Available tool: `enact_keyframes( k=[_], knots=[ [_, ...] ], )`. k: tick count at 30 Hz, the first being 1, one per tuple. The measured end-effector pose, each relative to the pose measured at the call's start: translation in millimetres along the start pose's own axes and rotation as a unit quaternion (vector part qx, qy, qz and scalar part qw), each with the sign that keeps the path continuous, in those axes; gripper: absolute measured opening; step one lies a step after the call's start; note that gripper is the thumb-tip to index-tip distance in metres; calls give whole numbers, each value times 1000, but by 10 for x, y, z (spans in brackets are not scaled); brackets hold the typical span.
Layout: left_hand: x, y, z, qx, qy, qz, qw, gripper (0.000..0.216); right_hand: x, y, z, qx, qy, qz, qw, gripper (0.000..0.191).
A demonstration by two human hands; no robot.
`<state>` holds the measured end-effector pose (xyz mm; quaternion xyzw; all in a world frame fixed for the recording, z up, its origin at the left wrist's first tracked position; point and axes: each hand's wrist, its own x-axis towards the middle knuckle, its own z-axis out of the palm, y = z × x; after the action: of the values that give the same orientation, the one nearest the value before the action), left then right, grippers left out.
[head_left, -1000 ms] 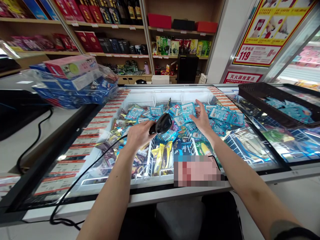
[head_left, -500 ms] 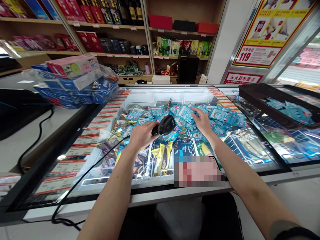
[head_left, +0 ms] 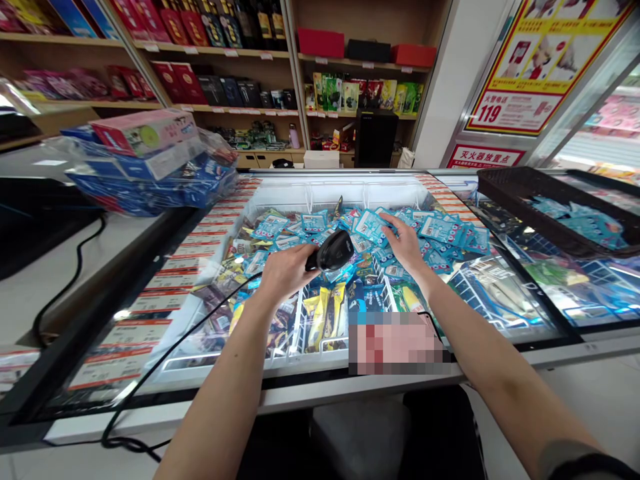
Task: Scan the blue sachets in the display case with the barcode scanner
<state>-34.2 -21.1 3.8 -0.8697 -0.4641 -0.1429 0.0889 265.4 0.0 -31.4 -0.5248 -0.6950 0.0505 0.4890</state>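
My left hand (head_left: 287, 272) is closed around the handle of a black barcode scanner (head_left: 335, 251), whose head points right and away from me. A black cord trails from it toward the lower left. My right hand (head_left: 404, 241) pinches the right edge of a flat blue packet (head_left: 370, 227) printed with white panels. Beneath and around it, many similar blue packets (head_left: 440, 229) lie spread over the glass top of the freezer. The scanner's head is a short way left of the pinched packet and below it in the view. The scanner's grip is mostly hidden by my fingers.
Wrapped ice creams (head_left: 325, 313) lie in wire baskets under the glass. A blurred-out phone-like thing (head_left: 400, 343) rests at the near edge. At right stands a dark basket (head_left: 550, 220) with blue packets; at left, a plastic-wrapped stack of boxes (head_left: 150, 160). Stocked shelves (head_left: 230, 53) stand behind.
The scanner and my left hand have shifted very slightly to the right. My right hand stays at the same packet, almost unmoved.
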Motion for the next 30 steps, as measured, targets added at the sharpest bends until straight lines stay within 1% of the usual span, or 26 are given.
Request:
enact_keyframes(
  k=[11, 13, 15, 18, 20, 23, 25, 28, 30],
  knots=[
    [9, 33, -25, -18, -14, -10, 1000, 38, -5, -30, 10, -10, -13, 9, 1000, 42],
    [5, 33, -33, -17, -10, -8, 1000, 37, -3, -20, 10, -18, -2, 7, 1000, 42],
    [-2, 15, -39, -15, 1, -15, 1000, 36, 2, 17, -9, -30, 29, 8, 999, 40],
    [-13, -44, -42, -8, 30, -43, 999, 36, 11, 139, -76, -62, 87, 35, 994, 37],
    [-19, -92, -41, -4, 50, -62, 997, 36, 16, 250, -132, -88, 109, 58, 988, 36],
    [-22, -150, -43, 5, 73, -98, 992, 35, 10, 381, -199, -126, 105, 74, 984, 38],
    [-23, -173, -47, 16, 79, -129, 988, 35, -2, 401, -224, -153, 99, 76, 980, 38],
    [-23, -192, -53, 31, 80, -160, 983, 36, -21, 319, -234, -188, 94, 59, 976, 37],
    [-24, -199, -54, 33, 77, -165, 983, 36, -24, 222, -221, -199, 70, 29, 977, 36]
  ],
)
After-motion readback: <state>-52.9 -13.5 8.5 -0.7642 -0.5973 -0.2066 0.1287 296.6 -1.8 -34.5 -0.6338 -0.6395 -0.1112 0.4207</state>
